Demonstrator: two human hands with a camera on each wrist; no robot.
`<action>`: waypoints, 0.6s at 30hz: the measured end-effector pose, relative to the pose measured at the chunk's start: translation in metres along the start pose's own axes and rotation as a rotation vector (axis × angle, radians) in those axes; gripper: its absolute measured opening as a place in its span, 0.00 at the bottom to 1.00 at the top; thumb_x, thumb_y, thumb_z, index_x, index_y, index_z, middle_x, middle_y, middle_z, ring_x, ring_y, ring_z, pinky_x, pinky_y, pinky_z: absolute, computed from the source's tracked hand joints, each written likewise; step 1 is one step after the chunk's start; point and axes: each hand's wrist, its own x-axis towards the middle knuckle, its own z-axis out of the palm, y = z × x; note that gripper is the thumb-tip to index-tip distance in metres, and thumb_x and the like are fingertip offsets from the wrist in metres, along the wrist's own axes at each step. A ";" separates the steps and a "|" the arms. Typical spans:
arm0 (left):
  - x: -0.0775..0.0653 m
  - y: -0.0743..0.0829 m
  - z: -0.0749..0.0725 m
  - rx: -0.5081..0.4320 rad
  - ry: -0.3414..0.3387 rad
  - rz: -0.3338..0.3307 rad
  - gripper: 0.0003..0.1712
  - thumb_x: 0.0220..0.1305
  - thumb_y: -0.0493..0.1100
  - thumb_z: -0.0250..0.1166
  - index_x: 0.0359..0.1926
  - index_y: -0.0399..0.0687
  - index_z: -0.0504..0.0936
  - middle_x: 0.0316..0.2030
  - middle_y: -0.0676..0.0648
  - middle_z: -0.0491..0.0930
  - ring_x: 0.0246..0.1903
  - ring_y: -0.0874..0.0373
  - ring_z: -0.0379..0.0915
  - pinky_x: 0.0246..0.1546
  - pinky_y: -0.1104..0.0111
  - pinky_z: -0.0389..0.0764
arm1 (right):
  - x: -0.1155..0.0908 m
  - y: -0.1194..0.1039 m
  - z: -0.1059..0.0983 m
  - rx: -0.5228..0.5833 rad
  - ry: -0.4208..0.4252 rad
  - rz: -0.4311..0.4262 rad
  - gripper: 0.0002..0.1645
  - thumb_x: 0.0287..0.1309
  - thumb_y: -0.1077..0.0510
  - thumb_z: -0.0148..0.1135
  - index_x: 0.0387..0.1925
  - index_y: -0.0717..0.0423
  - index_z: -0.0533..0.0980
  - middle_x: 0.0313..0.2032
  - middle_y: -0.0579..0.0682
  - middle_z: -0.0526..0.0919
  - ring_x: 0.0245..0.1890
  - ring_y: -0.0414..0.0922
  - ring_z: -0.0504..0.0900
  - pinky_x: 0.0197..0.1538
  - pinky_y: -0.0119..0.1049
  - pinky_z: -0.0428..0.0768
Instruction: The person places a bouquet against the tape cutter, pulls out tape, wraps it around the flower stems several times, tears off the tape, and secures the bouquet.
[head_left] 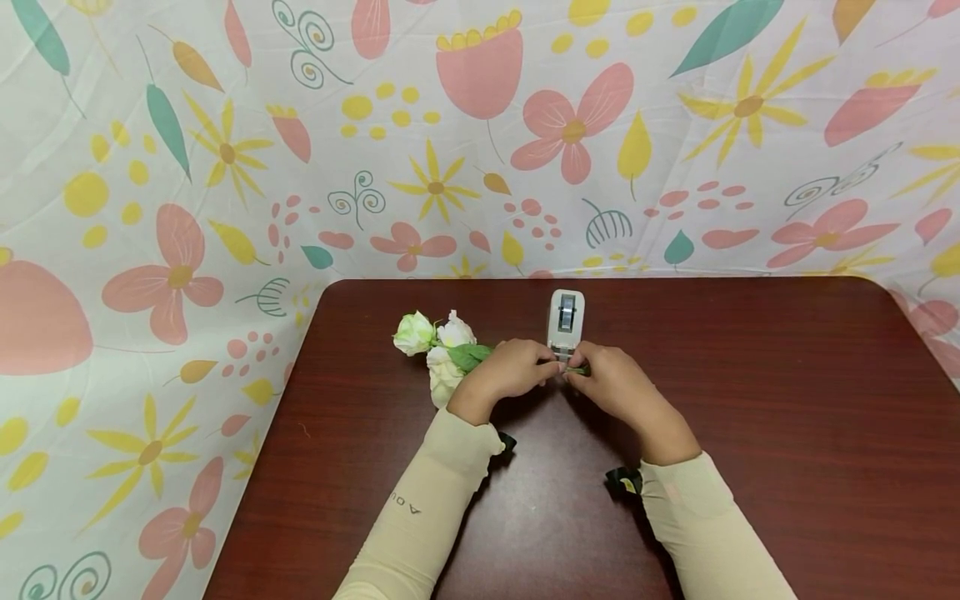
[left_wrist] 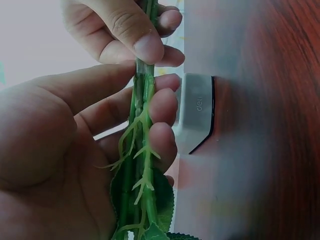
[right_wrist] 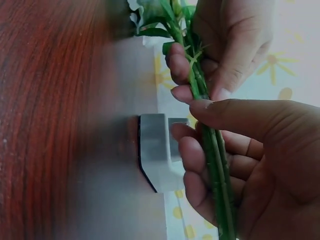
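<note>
White artificial flowers [head_left: 442,354] lie to the left in the head view, their green stems [left_wrist: 145,165] running rightward through both hands. My left hand [head_left: 517,367] grips the bundled stems with thumb and curled fingers, just below the leaves [head_left: 469,357]. Close beside it, my right hand [head_left: 611,379] holds the lower part of the bundle, its thumb pressing where a strip of clear tape [left_wrist: 144,66] wraps the stems. Right behind the hands stands a white tape dispenser [head_left: 566,321] with a roll of tape in it.
Everything sits over a dark reddish-brown table [head_left: 787,400]. Behind and to the left hangs a floral-patterned cloth [head_left: 480,158], meeting the table's far edge. Dark wrist straps [head_left: 624,482] show at the sleeve ends.
</note>
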 end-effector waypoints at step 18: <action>0.003 -0.003 0.005 0.039 -0.011 0.005 0.22 0.78 0.56 0.52 0.34 0.53 0.85 0.23 0.57 0.79 0.25 0.64 0.74 0.56 0.59 0.68 | 0.004 0.009 0.007 0.209 0.063 0.098 0.16 0.70 0.60 0.53 0.54 0.63 0.68 0.37 0.56 0.86 0.25 0.41 0.78 0.33 0.36 0.76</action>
